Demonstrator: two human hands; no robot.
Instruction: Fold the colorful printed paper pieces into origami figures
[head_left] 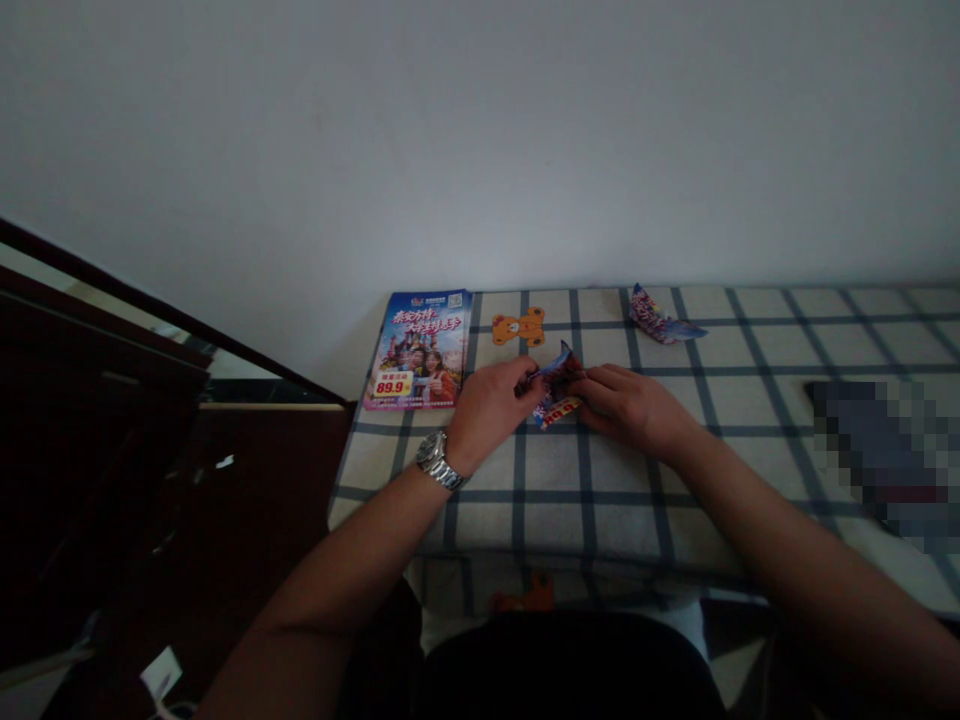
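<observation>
Head cam: left hand [491, 405] and right hand [630, 408] are both pinching a half-folded colourful paper [556, 385] mid-table [750, 400], with a flyer [418, 348] at its 10 o'clock, a bear cutout [519, 327] at 11 and another folded piece [660, 320] at 1.

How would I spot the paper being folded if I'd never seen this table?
Start at the checked tablecloth, where the left hand and the right hand meet near its middle. The folded printed paper sits pinched between them. A similar folded piece lies untouched at the far edge, and the flyer lies flat at the left.
</observation>
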